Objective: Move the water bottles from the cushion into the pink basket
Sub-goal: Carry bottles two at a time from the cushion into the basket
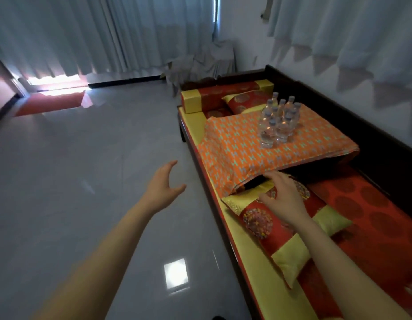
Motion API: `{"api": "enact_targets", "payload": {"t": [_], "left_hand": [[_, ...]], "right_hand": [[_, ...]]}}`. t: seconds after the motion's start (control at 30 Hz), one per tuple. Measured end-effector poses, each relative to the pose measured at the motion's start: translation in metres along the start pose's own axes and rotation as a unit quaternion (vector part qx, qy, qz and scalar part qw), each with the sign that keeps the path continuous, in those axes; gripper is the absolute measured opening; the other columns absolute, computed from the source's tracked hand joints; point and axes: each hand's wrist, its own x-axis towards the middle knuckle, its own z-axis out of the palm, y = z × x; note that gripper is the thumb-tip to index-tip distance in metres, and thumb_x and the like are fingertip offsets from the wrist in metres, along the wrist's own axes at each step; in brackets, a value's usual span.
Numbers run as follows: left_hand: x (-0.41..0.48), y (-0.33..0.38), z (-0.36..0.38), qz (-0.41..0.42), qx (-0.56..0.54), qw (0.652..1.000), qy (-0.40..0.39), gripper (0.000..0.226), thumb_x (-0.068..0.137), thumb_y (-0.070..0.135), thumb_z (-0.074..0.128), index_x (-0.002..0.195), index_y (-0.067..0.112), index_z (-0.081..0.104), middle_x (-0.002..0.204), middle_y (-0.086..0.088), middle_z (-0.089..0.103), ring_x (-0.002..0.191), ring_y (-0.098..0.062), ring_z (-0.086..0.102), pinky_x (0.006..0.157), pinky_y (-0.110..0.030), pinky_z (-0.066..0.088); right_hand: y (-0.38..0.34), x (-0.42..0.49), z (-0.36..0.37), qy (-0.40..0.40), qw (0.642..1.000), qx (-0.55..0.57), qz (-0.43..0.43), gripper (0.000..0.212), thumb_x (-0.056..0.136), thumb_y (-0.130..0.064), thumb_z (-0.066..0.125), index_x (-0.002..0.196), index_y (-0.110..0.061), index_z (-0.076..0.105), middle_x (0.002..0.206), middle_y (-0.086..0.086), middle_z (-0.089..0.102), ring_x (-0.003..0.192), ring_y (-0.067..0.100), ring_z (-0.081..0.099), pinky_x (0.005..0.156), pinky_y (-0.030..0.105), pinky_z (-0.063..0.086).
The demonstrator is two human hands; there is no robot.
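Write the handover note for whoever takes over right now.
Left hand open, empty, above the floor. Right hand open, fingers spread at the red and yellow pillow, beside the near edge of the orange cushion. Water bottles stand in a cluster on that cushion, none held. Pink basket not in view, so any already moved cannot be told. Left: find the basket, carry the bottles over.

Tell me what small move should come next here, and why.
Probably reach the right hand forward to the nearest of the water bottles. They stand upright in a cluster on the orange cushion, beyond both hands, and neither hand holds anything. The left hand is open over the floor.
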Motion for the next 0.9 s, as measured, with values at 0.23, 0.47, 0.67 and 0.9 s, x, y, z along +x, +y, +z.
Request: {"api": "enact_targets", "payload": {"t": [0.23, 0.47, 0.67, 0.9], "left_hand": [[0.111, -0.049, -0.016, -0.044, -0.018, 0.998, -0.033, 0.068, 0.088, 0.023, 0.065, 0.145, 0.010, 0.031, 0.151, -0.008, 0.036, 0.139, -0.022, 0.033, 0.111, -0.034, 0.028], [0.251, -0.091, -0.023, -0.028, -0.049, 0.995, -0.080, 0.064, 0.086, 0.017, 0.067, 0.142, 0.010, 0.037, 0.146, -0.008, 0.042, 0.133, -0.023, 0.041, 0.105, -0.032, 0.034], [0.394, -0.091, -0.015, -0.013, -0.141, 0.973, -0.180, 0.032, 0.087, 0.010, 0.064, 0.119, 0.007, 0.058, 0.113, -0.007, 0.064, 0.100, -0.019, 0.063, 0.076, -0.014, 0.049], [0.494, -0.062, 0.050, 0.047, -0.155, 0.934, -0.317, 0.018, 0.088, 0.009, 0.064, 0.105, 0.012, 0.065, 0.102, -0.009, 0.069, 0.093, -0.021, 0.066, 0.083, -0.029, 0.051]], "right_hand": [[-0.019, 0.117, 0.030, -0.011, 1.000, -0.002, 0.011, 0.052, 0.086, -0.028, 0.065, 0.135, -0.021, 0.047, 0.140, 0.003, 0.044, 0.132, 0.024, 0.035, 0.101, 0.040, 0.033], [-0.012, 0.216, 0.068, 0.021, 0.994, 0.002, 0.104, 0.055, 0.082, -0.022, 0.068, 0.133, -0.019, 0.049, 0.136, 0.006, 0.047, 0.128, 0.029, 0.040, 0.101, 0.042, 0.033], [-0.005, 0.282, 0.083, 0.074, 0.974, 0.048, 0.208, 0.052, 0.080, -0.015, 0.072, 0.128, -0.013, 0.054, 0.131, 0.010, 0.053, 0.124, 0.028, 0.046, 0.101, 0.037, 0.036], [0.025, 0.316, 0.100, 0.096, 0.943, 0.092, 0.306, 0.044, 0.080, -0.010, 0.071, 0.122, -0.012, 0.060, 0.120, 0.010, 0.058, 0.105, 0.022, 0.054, 0.086, 0.027, 0.038]]}}
